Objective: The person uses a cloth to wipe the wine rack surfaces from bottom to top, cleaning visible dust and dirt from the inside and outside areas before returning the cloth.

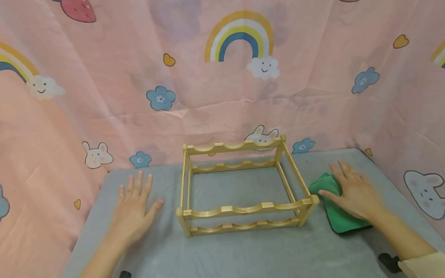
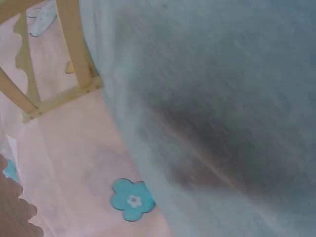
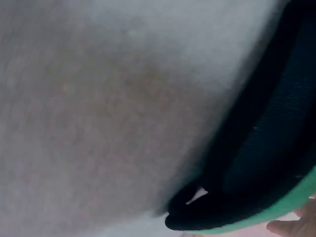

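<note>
The left hand sits left of centre in the head view, its back to the camera, fingers straight and slightly spread toward the top of the frame, left thumb angled out to the upper right. The left forearm runs to the lower left. At the right of the frame, the right hand also shows its back, fingers extended to the upper left and right thumb pointing left (the pair roughly mirror each other). The right forearm slants to the lower right, into a pale sleeve. In the left wrist view, the cropped shape at lower left is probably fingers.
</note>
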The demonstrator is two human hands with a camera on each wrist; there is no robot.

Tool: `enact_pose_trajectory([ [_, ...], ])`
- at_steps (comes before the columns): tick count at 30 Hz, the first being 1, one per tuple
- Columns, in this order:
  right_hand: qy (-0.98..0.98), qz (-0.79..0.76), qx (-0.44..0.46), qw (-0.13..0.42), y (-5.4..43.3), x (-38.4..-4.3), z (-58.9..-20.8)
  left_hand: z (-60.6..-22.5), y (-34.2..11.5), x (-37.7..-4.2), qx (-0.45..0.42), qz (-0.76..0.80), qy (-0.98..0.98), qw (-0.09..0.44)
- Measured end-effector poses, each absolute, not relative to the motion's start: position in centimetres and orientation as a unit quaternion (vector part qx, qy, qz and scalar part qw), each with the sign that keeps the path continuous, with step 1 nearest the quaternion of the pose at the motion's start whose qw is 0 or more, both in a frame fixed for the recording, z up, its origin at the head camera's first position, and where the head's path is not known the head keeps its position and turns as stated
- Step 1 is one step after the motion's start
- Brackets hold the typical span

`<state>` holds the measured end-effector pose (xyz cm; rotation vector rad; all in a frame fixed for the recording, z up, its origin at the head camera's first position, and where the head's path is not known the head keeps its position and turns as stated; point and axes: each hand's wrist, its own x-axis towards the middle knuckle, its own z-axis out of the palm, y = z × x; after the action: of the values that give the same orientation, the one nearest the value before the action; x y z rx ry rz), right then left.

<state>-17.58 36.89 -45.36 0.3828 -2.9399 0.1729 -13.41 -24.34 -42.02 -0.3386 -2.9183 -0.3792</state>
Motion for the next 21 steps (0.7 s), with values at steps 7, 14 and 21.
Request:
enact_pose_trajectory([
  [7,-0.99,0.063,0.124,0.036,36.8,-18.4,-46.2,-41.7,-23.1,-12.2,-0.14,-0.142,-0.973,0.113],
  [14,-0.989,0.078,0.125,0.012,36.3,-18.5,-47.2,-41.6,-22.0,-11.2,-0.172,-0.149,-0.965,0.13],
  [21,-0.987,0.08,0.135,0.017,35.7,-18.5,-47.6,-41.7,-20.8,-10.4,-0.211,-0.162,-0.954,0.142],
])
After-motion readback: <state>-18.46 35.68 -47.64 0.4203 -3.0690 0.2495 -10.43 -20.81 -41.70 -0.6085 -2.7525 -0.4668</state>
